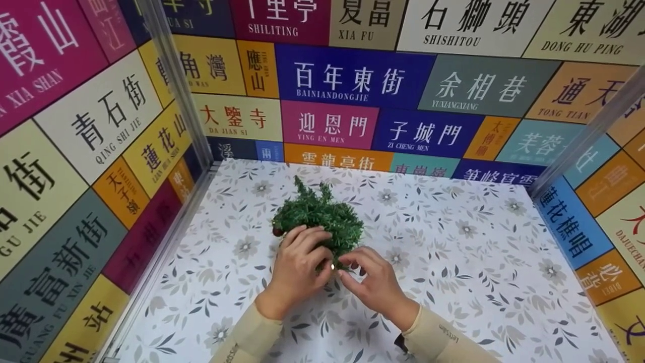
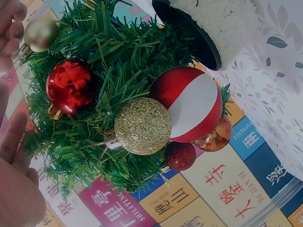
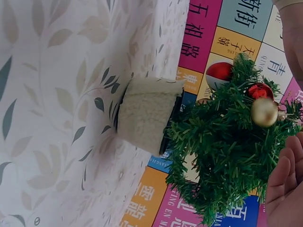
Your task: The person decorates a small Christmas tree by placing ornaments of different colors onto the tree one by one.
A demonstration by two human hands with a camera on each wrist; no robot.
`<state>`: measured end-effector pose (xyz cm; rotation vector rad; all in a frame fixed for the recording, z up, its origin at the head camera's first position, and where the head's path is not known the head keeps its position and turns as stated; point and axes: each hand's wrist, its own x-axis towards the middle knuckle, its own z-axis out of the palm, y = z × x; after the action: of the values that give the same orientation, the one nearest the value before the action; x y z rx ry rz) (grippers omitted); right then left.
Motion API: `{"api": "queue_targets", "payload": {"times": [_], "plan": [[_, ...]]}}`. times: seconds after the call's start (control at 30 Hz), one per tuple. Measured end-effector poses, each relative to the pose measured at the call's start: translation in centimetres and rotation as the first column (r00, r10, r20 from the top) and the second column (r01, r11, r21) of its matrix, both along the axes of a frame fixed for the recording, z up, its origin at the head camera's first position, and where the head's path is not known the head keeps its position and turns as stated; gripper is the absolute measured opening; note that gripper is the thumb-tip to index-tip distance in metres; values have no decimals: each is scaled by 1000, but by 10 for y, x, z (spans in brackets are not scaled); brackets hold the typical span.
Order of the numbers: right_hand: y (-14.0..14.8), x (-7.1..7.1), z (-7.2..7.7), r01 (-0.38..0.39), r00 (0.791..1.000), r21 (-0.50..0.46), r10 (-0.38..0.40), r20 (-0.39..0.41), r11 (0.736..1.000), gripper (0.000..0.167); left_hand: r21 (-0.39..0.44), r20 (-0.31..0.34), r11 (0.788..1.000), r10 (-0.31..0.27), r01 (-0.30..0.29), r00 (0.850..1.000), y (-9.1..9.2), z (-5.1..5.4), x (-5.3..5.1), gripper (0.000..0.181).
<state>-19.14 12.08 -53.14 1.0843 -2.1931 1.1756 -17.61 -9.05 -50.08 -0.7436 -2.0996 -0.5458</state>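
A small artificial Christmas tree (image 1: 317, 212) leans away between both hands, its base on the table. My left hand (image 1: 302, 257) lies over its near branches with bent fingers; whether it grips a branch is hidden. Thumb and forefinger apart, my right hand (image 1: 375, 280) is beside a small gold ball ornament (image 3: 264, 112) at the near side. In the left wrist view hang a shiny red ball (image 2: 70, 87), a glittery gold ball (image 2: 143, 126), a red-and-white ball (image 2: 191, 106) and a small dark red ball (image 2: 180, 156). The tree's pale, fuzzy pot (image 3: 147, 113) has a black rim.
A white tabletop (image 1: 453, 297) with grey flowers and leaves lies under the tree. Panels of coloured place-name signs (image 1: 352, 75) stand at the back and both sides. A metal corner post (image 1: 176, 85) rises at the left.
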Motion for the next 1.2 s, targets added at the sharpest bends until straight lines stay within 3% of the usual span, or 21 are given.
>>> {"api": "queue_targets", "payload": {"times": [0.3, 0.47, 0.67, 0.83, 1.0, 1.2], "plan": [[-10, -5, 0, -11, 998, -20, 10, -61, 1000, 11, 14, 11, 1000, -19, 19, 1000, 2, -1, 0, 6], [-10, -5, -4, -18, 999, -30, 16, -45, 999, 15, -10, 21, 1000, -17, 18, 1000, 3, -3, 1, 8], [-2, -4, -13, 15, 999, 17, -14, -31, 1000, 20, -103, 24, 994, 43, -40, 999, 3, -7, 1, 10], [2, -6, -19, 48, 996, 36, -45, -75, 998, 8, -171, -19, 980, 100, -101, 995, 8, -13, 2, 16], [2, -10, -22, 108, 989, 25, -105, -102, 994, 4, -169, -64, 974, 139, -148, 988, 12, -21, 2, 18], [2, -15, -23, 174, 981, -3, -174, -85, 985, 5, -149, -84, 976, 148, -159, 985, 15, -24, -2, 18]]}}
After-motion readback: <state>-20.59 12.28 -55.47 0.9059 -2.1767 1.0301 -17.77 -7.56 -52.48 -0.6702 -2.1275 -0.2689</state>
